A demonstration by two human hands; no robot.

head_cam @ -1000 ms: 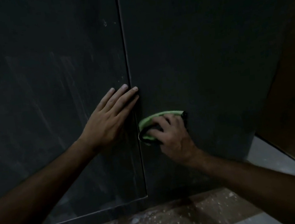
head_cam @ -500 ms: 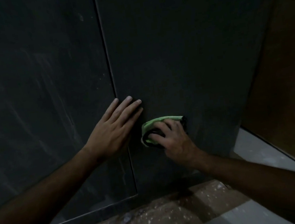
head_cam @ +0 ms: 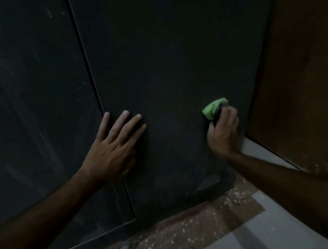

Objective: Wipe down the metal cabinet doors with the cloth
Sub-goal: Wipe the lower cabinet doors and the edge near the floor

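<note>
Two dark metal cabinet doors fill the view: the left door (head_cam: 28, 103) shows pale smear marks, and the right door (head_cam: 172, 61) looks more even. My left hand (head_cam: 112, 149) lies flat with straight fingers across the seam between them, fingertips on the right door. My right hand (head_cam: 223, 131) grips a bunched green cloth (head_cam: 214, 106) and presses it against the right door near its right edge, low down. Part of the cloth is hidden under my fingers.
A brown wooden panel (head_cam: 307, 69) stands close on the right of the cabinet. Below the doors runs a speckled brown floor strip (head_cam: 173, 239), with pale grey floor (head_cam: 275, 230) to the right. The scene is dim.
My right hand has slid the green cloth rightwards across the right door, from beside the seam to near the door's right edge. My left hand stays flat on the seam.
</note>
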